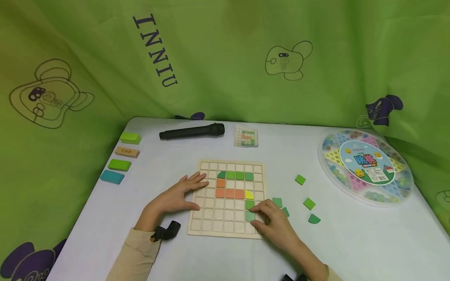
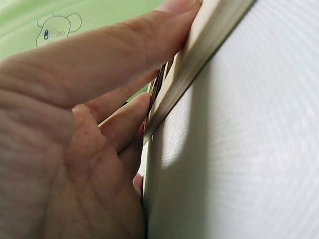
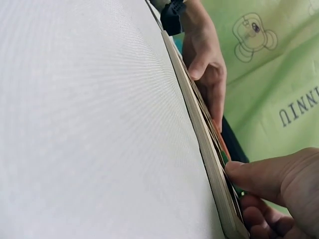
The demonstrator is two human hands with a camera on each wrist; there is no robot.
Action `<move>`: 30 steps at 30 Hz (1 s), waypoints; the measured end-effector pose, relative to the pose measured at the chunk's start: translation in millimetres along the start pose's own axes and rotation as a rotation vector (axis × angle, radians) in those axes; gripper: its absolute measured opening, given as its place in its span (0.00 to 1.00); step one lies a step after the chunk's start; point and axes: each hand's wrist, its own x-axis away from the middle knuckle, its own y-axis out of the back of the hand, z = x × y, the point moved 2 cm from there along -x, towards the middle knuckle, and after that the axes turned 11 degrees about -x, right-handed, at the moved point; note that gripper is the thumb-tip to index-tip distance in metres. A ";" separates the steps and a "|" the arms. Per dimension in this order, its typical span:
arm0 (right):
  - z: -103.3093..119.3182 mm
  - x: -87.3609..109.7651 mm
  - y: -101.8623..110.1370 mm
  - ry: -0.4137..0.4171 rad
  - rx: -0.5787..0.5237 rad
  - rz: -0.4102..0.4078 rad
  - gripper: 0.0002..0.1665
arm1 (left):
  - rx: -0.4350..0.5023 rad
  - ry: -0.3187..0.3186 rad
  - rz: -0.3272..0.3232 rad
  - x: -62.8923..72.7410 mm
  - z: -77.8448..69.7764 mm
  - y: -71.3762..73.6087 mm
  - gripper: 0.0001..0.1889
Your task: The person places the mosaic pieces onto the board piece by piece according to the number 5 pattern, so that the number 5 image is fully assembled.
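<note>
A wooden grid board (image 1: 207, 226) lies on the table with coloured tiles in some cells. Green tiles and a rounded corner piece form an upper row, orange tiles (image 1: 230, 193) run below, and a yellow quarter-round tile (image 1: 249, 194) ends that row. My left hand (image 1: 179, 195) rests spread at the board's left edge, thumb and fingertips on it. My right hand (image 1: 275, 224) is at the lower right cells, its thumb and index finger pinching a green square tile (image 1: 250, 216) there. In the right wrist view, green shows beside the thumb (image 3: 239, 172).
Several loose green tiles (image 1: 309, 203) lie right of the board. A patterned card (image 1: 246, 136) and a black microphone (image 1: 191, 131) lie behind it. Coloured blocks (image 1: 119, 164) line the left edge. A round Chinese checkers box (image 1: 365, 168) sits at the right.
</note>
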 end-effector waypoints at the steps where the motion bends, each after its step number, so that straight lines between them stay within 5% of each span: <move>1: 0.5 0.1 0.0 0.002 0.002 0.005 0.18 | 0.001 0.000 -0.001 0.2 -0.1 0.0 0.42; 12: -0.1 1.8 27.4 -0.048 -0.042 0.080 0.22 | 0.010 0.011 -0.002 1.1 0.3 0.1 0.41; 25: -27.8 52.0 105.5 -0.182 0.129 -0.159 0.21 | 0.005 0.014 0.005 0.3 -0.5 -0.1 0.41; 30: -44.4 63.4 124.4 -0.277 0.178 -0.183 0.23 | 0.008 0.016 0.010 0.1 -1.1 -0.2 0.41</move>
